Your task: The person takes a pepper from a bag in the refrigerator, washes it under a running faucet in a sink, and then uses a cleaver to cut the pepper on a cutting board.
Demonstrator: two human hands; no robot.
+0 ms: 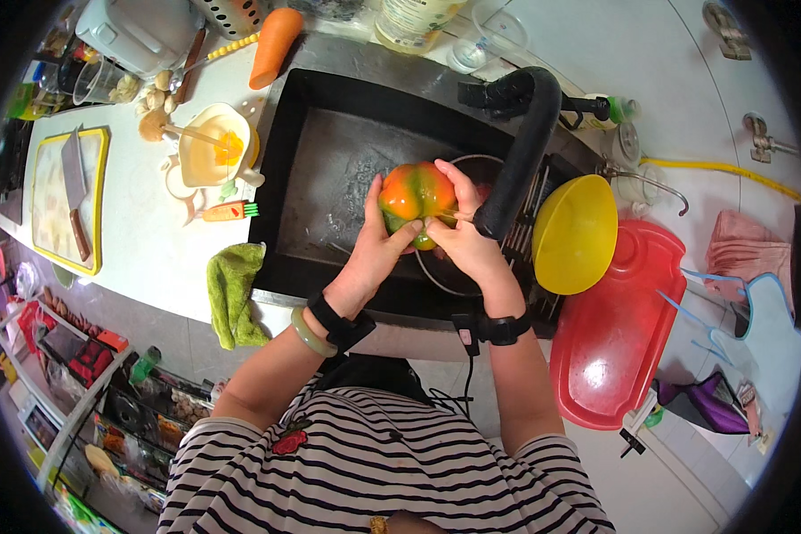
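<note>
Between my two hands is a wet bell pepper (417,190), orange with green patches, held over a dark sink (327,147). My left hand (377,237) wraps its left side, with the thumb near its lower front. Around the right side curls my right hand (467,243), its thumb beside the left thumb. A thin stream of water seems to reach the right hand from the black faucet (530,153). Partly hidden beneath my hands, a round pot or bowl (444,284) stands in the sink with reddish contents that I cannot make out.
Left on the counter are a cleaver (73,173) on a yellow-rimmed cutting board (97,200), a cream bowl (197,160) with egg, a carrot (277,47) and a green cloth (233,294). At right stand a yellow bowl (577,233) and a red tray (614,347).
</note>
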